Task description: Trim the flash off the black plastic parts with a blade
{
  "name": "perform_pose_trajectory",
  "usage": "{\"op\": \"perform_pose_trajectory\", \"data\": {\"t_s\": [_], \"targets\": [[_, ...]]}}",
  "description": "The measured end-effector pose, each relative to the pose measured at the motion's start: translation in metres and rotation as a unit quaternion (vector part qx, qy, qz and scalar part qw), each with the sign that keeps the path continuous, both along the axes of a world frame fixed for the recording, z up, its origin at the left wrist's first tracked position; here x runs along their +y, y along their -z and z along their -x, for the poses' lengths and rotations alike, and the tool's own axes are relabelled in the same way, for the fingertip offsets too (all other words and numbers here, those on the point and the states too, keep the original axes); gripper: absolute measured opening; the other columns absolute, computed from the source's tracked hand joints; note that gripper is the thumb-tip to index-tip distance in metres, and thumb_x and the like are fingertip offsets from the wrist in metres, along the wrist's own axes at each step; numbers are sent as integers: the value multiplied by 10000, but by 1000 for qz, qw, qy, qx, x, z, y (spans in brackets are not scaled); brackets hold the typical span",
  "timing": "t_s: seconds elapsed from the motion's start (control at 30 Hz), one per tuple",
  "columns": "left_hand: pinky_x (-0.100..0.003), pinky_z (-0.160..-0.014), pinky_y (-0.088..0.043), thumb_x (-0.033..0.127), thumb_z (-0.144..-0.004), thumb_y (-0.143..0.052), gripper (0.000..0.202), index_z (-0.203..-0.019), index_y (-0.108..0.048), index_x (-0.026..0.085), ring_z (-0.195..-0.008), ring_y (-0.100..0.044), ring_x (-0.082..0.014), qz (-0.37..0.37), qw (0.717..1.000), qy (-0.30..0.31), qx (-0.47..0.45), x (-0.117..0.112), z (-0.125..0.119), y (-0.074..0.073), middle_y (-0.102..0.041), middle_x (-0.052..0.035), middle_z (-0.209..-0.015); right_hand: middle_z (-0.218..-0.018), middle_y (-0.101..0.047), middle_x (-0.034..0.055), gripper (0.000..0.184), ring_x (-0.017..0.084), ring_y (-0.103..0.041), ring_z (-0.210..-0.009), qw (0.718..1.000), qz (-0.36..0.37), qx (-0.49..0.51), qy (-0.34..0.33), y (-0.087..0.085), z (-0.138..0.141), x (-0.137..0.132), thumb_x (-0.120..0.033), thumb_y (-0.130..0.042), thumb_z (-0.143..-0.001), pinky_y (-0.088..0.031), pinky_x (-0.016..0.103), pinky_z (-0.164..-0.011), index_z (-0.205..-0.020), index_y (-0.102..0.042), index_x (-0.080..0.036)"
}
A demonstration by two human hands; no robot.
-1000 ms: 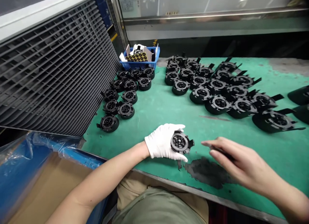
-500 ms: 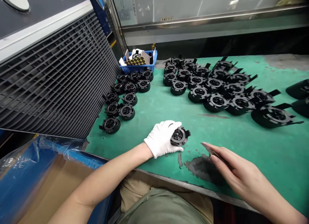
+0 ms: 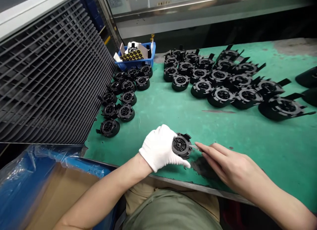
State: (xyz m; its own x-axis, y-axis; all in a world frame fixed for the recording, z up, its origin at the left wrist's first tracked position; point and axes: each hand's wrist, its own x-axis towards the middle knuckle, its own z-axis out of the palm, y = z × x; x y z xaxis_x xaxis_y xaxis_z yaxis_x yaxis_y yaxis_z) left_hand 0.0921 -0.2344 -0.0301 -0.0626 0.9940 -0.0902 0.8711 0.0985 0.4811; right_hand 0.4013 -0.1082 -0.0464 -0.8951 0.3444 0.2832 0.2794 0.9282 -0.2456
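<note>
My left hand (image 3: 159,147), in a white glove, grips a round black plastic part (image 3: 182,146) just above the near edge of the green table (image 3: 272,147). My bare right hand (image 3: 228,165) pinches a thin metal blade (image 3: 195,147) whose tip touches the part's right side. Both hands are closed. A dark worn patch (image 3: 201,167) on the mat lies under the right hand's fingers.
Several small black round parts (image 3: 125,98) sit in rows at the left beside a slatted grey machine panel (image 3: 49,78). Several larger black parts (image 3: 223,81) with tabs fill the far right. A blue bin (image 3: 135,56) stands at the back. A cardboard box in blue plastic (image 3: 49,190) sits lower left.
My right hand has moved left and brought the blade against the part. My left hand turned the part to face up and shifted slightly toward me.
</note>
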Motion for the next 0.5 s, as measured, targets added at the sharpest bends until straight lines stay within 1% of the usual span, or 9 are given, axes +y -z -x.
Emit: {"op": "perform_pose_trajectory", "data": {"t_s": [0.03,0.1,0.13,0.17,0.2,0.27,0.37,0.43,0.5], "targets": [[-693,-1133,-794,1087,-567,-1131,1206,-1360,-878,215,-1270,-895,-529,-21,1000,3,-11,0,0,4,-850,-197,-1313,-1023,-827,13,424,162,-753,-677,1000,-15,3,-5,-1,2,3,-282,-601,-1308,-515,325,-595,-1686,-795,-272],[-742,-1278,-745,1054,-586,-1153,1276,-1476,-854,190,-1455,-854,-571,-65,996,32,-56,4,3,14,-862,-263,-1485,-979,-795,7,408,158,-710,-654,999,-40,8,-18,-4,6,10,-237,-588,-1302,-461,333,-575,-1649,-803,-256],[-742,-1339,-719,1021,-606,-1170,1295,-1543,-833,193,-1523,-835,-568,-79,992,52,-85,7,5,19,-857,-275,-1566,-966,-783,4,406,157,-696,-652,999,-47,9,-26,-6,9,15,-214,-582,-1298,-445,335,-574,-1636,-804,-253],[-729,-1378,-700,983,-634,-1185,1289,-1595,-815,206,-1560,-829,-554,-83,987,73,-115,10,8,23,-856,-268,-1619,-966,-777,2,408,157,-692,-659,998,-48,10,-34,-9,11,19,-193,-578,-1294,-442,333,-583,-1631,-801,-252],[-709,-1394,-695,945,-666,-1194,1249,-1613,-812,227,-1565,-837,-537,-79,982,93,-141,14,11,26,-867,-248,-1633,-974,-776,2,415,158,-694,-673,998,-46,10,-43,-11,14,23,-175,-574,-1290,-451,330,-599,-1632,-796,-251],[-656,-1363,-719,891,-717,-1199,1100,-1550,-850,264,-1503,-880,-504,-61,975,121,-179,19,16,29,-911,-199,-1568,-981,-774,2,417,158,-693,-689,997,-45,8,-60,-14,17,28,-166,-573,-1288,-467,328,-629,-1637,-786,-249],[-585,-1295,-747,874,-730,-1196,977,-1443,-894,279,-1439,-909,-479,-45,970,126,-204,23,18,27,-942,-167,-1478,-937,-744,0,453,174,-649,-650,996,-64,-20,-67,-16,17,31,-158,-551,-1265,-418,358,-596,-1638,-789,-252],[-568,-1287,-745,867,-743,-1191,960,-1446,-897,283,-1405,-920,-464,-42,969,124,-210,23,18,25,-951,-157,-1446,-931,-743,13,552,194,-634,-633,994,-66,-51,-66,-16,15,29,-101,-532,-1200,-388,380,-571,-1660,-790,-265],[-564,-1295,-738,855,-769,-1182,950,-1469,-890,282,-1370,-931,-449,-41,968,130,-208,23,17,24,-957,-149,-1425,-968,-783,43,690,223,-677,-668,993,-52,-72,-73,-17,13,26,-33,-532,-1108,-431,389,-578,-1706,-778,-271]]}}
